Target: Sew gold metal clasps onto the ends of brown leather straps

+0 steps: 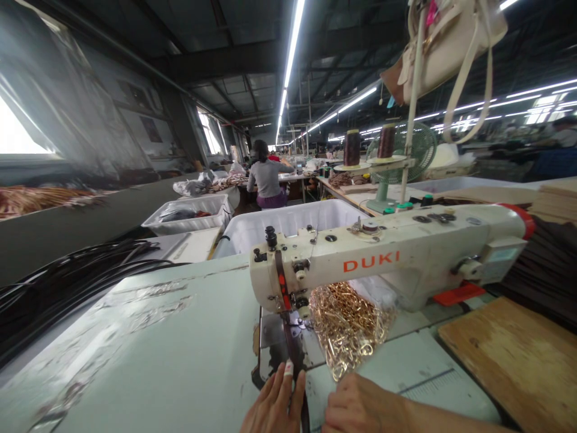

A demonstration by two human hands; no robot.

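A narrow dark brown strap (293, 346) runs from under the presser foot of a white DUKI sewing machine (372, 263) toward me. My left hand (276, 402) lies flat at the strap, fingers stretched forward and a white wrap on one fingertip. To its right, my right hand (360, 406) is closed, knuckles up; whatever its fingers hold is hidden. Just beyond that hand, a clear plastic bag (347, 328) full of gold-coloured metal hardware rests on the machine bed under the arm.
A wooden board (514, 355) lies at the right. White bins (288, 219) stand behind the machine, near thread cones (352, 149) and a green fan (417, 150). Black cords (90, 264) lie at the left. A person (268, 180) sits farther back; a beige handbag (455, 51) hangs above.
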